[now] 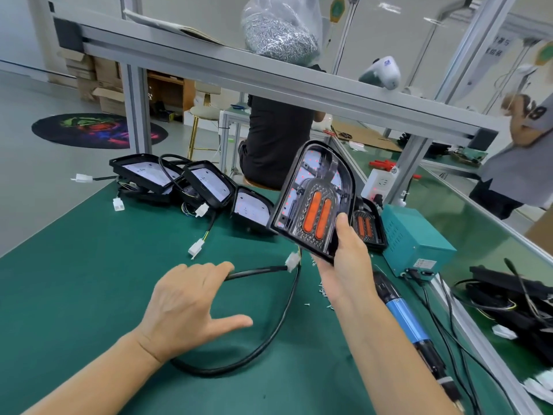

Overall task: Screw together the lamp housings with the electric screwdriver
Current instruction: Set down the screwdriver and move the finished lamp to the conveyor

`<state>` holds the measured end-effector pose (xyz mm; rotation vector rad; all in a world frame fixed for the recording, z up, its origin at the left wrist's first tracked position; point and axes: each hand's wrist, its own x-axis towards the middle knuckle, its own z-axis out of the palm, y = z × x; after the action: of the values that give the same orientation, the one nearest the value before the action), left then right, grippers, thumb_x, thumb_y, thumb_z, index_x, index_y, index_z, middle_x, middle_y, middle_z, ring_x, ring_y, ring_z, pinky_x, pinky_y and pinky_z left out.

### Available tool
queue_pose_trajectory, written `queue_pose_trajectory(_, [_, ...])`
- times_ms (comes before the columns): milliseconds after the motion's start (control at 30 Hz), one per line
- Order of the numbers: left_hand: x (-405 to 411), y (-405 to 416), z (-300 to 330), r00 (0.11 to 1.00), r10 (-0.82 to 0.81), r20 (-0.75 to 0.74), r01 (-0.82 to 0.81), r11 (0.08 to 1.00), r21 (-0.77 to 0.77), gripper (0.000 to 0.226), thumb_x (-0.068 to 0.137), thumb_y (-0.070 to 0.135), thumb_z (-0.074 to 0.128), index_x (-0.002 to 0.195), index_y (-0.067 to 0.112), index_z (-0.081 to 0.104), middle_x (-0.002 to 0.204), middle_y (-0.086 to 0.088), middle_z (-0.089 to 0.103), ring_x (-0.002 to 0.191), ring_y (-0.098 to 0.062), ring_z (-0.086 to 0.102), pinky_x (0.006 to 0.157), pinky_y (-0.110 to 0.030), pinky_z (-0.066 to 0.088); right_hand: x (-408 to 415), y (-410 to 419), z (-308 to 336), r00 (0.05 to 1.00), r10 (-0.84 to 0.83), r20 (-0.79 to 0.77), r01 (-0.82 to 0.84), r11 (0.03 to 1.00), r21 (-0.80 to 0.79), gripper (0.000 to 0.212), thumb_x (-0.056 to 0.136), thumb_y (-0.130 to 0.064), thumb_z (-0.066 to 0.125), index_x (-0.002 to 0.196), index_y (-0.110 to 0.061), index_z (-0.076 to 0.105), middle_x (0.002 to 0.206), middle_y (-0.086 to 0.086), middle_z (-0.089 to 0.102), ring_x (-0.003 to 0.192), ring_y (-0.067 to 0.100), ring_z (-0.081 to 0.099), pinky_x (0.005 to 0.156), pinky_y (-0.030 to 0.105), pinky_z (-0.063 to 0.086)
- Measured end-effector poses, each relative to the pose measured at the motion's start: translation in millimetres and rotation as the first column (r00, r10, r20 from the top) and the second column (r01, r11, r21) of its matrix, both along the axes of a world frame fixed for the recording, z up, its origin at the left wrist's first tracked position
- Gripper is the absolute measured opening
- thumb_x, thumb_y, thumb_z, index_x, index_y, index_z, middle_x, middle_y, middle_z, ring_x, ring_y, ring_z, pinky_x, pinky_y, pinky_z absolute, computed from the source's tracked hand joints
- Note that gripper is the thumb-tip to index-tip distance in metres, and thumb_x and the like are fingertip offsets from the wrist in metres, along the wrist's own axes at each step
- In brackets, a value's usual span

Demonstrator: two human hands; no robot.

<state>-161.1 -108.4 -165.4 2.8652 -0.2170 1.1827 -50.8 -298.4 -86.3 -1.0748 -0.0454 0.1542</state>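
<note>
The right hand (348,259) held one lamp housing (314,199) tilted up above the middle of the bench (89,280), thumb laid on its clear face beside the two orange strips, fingers curled round its lower edge from behind. No screw was being driven: the electric screwdriver (408,322) lay idle on the mat near the right edge, partly hidden behind the right forearm, and loose screws (323,292) lay scattered between it and the housing.

By the look of it, the work on this housing stood at checking or positioning, with the screwing yet to do. Along the far edge sat a row of other housings (179,181), backs up with their plugs trailing; whether those were already screwed could not be told.

The left hand (188,307) hovered low over the mat, thumb spread wide, fingertips bent onto the black cable (269,333) that looped from the lifted housing; whether it truly gripped the cable could not be told.
</note>
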Motion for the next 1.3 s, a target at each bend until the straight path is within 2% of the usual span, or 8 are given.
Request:
queue_pose_trajectory(367, [13.9,-46.9,19.2,0.913,0.272,-0.305,-0.311,0.947,-0.086,0.106,0.049,0.098,0.03,0.106,0.013,0.058,0.075,0.006,0.059,0.073,-0.02,0.052,0.073,-0.035,0.036,-5.1,28.3,17.2,0.996,0.03,-0.083,-0.008,0.967,0.256,0.022,0.101,-0.028,0.051,0.108,-0.013,0.064,0.092,0.003,0.074,0.081,0.015,0.068,0.073,0.03,0.059])
queue_pose_trajectory(533, [22.6,-37.6,31.4,0.945,0.299,-0.133,-0.316,0.939,-0.132,0.061,0.053,0.066,0.077,0.073,0.009,0.066,0.042,0.002,0.046,0.043,-0.02,0.028,0.053,-0.03,0.038,-5.5,29.8,30.0,0.991,0.09,-0.097,-0.054,0.944,0.327,0.023,0.099,-0.025,0.054,0.107,-0.009,0.068,0.093,0.006,0.075,0.084,0.017,0.07,0.072,0.03,0.059])
queue_pose_trajectory(800, [27.3,-31.7,17.8,0.999,0.023,-0.031,-0.024,0.999,-0.039,0.081,0.071,0.082,0.042,0.085,0.008,0.072,0.052,0.003,0.053,0.054,-0.024,0.049,0.066,-0.037,0.034,-3.2,26.8,44.7,0.989,0.127,-0.081,-0.089,0.927,0.363,0.024,0.098,-0.025,0.054,0.095,-0.006,0.069,0.086,0.009,0.073,0.082,0.024,0.066,0.069,0.03,0.056])
queue_pose_trajectory(1000, [37.3,-71.5,42.0,0.92,0.226,-0.32,-0.262,0.962,-0.074,0.073,0.057,0.091,0.024,0.064,0.023,0.05,0.054,0.009,0.042,0.06,-0.019,0.037,0.065,-0.033,0.023,-12.8,41.7,55.0,0.969,0.216,-0.116,-0.146,0.889,0.435,0.026,0.099,-0.024,0.053,0.101,-0.004,0.07,0.093,0.012,0.073,0.088,0.027,0.067,0.059,0.027,0.058])
queue_pose_trajectory(1100, [53.4,-81.0,51.9,0.911,0.244,-0.333,-0.303,0.943,-0.139,0.043,0.067,0.061,0.017,0.065,0.026,0.042,0.056,0.008,0.041,0.064,-0.018,0.034,0.066,-0.034,0.015,-25.5,52.0,57.9,0.948,0.287,-0.14,-0.197,0.869,0.454,0.03,0.098,-0.024,0.054,0.112,-0.001,0.068,0.108,0.017,0.071,0.092,0.029,0.066,0.059,0.028,0.059])
queue_pose_trajectory(1167, [57.7,-81.7,58.8,0.945,0.183,-0.27,-0.241,0.95,-0.199,0.02,0.068,0.033,0.054,0.057,0.022,0.043,0.049,0.005,0.048,0.053,-0.021,0.042,0.062,-0.032,0.023,-35.4,54.8,57.0,0.93,0.337,-0.145,-0.237,0.854,0.464,0.029,0.097,-0.022,0.056,0.112,0.0,0.068,0.117,0.02,0.068,0.095,0.03,0.065,0.069,0.033,0.06])
queue_pose_trajectory(1233, [62.0,-75.9,56.6,0.976,0.119,-0.184,-0.184,0.9,-0.396,0.039,0.057,0.004,0.071,0.05,0.023,0.038,0.045,-0.005,0.053,0.044,-0.03,0.05,0.052,-0.031,0.03,-44.6,53.5,54.5,0.913,0.386,-0.133,-0.283,0.834,0.473,0.024,0.095,-0.019,0.059,0.102,0.0,0.071,0.113,0.02,0.069,0.091,0.029,0.068,0.078,0.038,0.059])
queue_pose_trajectory(1300, [67.7,-69.9,51.4,0.972,0.085,-0.221,-0.211,0.734,-0.646,0.04,0.075,0.008,0.058,0.055,0.024,0.028,0.06,-0.014,0.06,0.061,-0.037,0.058,0.056,-0.032,0.032,-51.1,49.6,50.4,0.902,0.412,-0.128,-0.312,0.827,0.468,0.023,0.092,-0.017,0.063,0.101,0.002,0.073,0.111,0.02,0.07,0.092,0.03,0.07,0.082,0.039,0.059])
